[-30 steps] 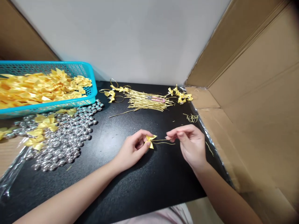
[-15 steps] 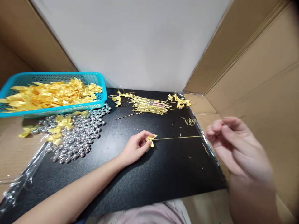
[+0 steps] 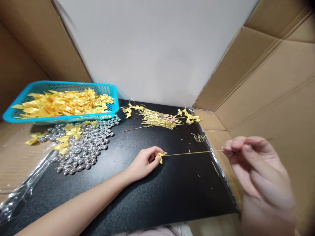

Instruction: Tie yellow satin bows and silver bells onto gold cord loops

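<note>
Between thumb and fingers, my left hand [image 3: 147,163] pinches a yellow ribbon bow [image 3: 161,157] just over the black tabletop. A thin gold cord [image 3: 192,153] runs taut from the bow toward the right, past the table edge. Its far end is pinched by my right hand [image 3: 258,167], raised at the right with fingers closed. A short bit of something thin shows beyond the right fingertips. Part of the bow is hidden under the left fingers.
A turquoise basket [image 3: 59,118] of yellow bows stands at the left. Before it lie many silver beads [image 3: 83,149] and loose bows [image 3: 73,131]. Behind are a bundle of gold cords [image 3: 157,118], pink-handled snips [image 3: 168,118] and finished bows [image 3: 189,118]. Cardboard walls [image 3: 275,75] flank the table.
The view has tilted slightly, so the table items sit lower in the picture. Both hands keep their hold, with the cord still stretched between them.
</note>
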Demonstrator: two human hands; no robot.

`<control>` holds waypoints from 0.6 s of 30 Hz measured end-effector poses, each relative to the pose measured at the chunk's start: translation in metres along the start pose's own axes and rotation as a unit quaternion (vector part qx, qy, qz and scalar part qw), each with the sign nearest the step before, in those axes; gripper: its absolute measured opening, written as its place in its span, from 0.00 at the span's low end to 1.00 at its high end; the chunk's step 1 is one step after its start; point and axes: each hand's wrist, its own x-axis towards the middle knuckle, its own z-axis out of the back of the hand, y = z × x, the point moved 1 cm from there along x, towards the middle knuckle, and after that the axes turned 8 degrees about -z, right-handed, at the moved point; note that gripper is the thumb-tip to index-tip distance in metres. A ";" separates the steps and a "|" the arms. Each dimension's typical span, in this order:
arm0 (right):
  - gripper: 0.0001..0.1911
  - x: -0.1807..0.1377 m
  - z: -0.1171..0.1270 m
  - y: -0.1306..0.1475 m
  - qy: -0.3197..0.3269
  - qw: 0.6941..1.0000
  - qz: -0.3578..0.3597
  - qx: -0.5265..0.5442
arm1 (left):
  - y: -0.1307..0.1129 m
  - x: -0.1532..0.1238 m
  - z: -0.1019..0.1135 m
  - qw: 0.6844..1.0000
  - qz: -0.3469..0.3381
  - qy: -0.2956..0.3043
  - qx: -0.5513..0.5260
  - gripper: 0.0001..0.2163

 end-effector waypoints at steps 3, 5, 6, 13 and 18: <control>0.05 0.002 -0.007 -0.008 0.026 1.000 0.000 0.002 | 0.001 0.002 0.006 0.995 -0.044 -0.002 0.095 0.09; 0.05 0.004 -0.014 -0.016 0.044 0.999 -0.005 0.008 | 0.002 0.004 0.013 0.985 -0.057 0.000 0.160 0.09; 0.04 0.004 -0.017 -0.021 0.051 0.999 -0.008 0.010 | 0.004 0.005 0.016 0.980 -0.058 0.002 0.188 0.09; 0.02 0.005 -0.035 -0.057 0.113 0.992 -0.047 -0.001 | 0.014 0.008 0.027 0.953 -0.028 -0.031 0.301 0.15; 0.03 0.004 -0.039 -0.074 0.133 0.990 -0.054 -0.009 | -0.008 0.008 0.052 0.924 0.004 -0.027 0.381 0.12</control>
